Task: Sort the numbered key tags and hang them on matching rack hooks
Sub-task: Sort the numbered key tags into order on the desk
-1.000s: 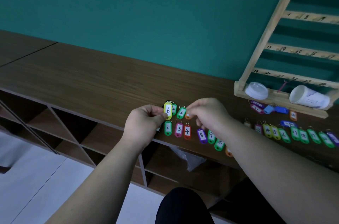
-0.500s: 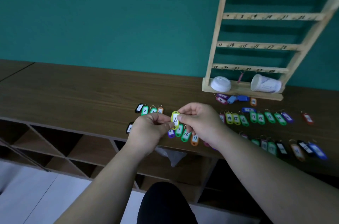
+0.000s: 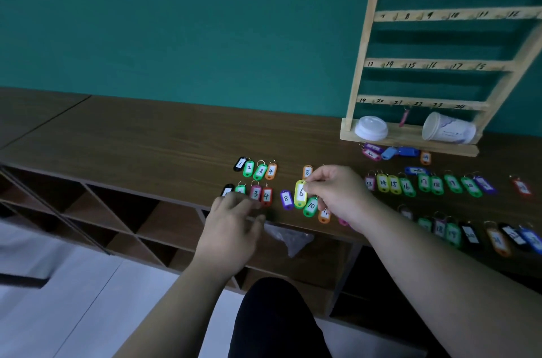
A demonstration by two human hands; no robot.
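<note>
A: Head view: where is the yellow tag 6 (image 3: 300, 193)?
B: Pinched at its top by the right hand (image 3: 340, 196) (low over the front row on the table (image 3: 146, 137)); left hand (image 3: 231, 231) blurred, fingers loosely spread, empty.

Office or storeroom setting: teal wall (image 3: 176, 20), long wood-grain counter (image 3: 146, 135) over open cubbies (image 3: 96, 211), numbered wooden key rack (image 3: 365, 44).

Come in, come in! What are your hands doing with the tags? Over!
Right hand pinches yellow tag 6 over the table. Left hand open, by front-row tags. One pink tag on rack; cup and lid on its base.
</note>
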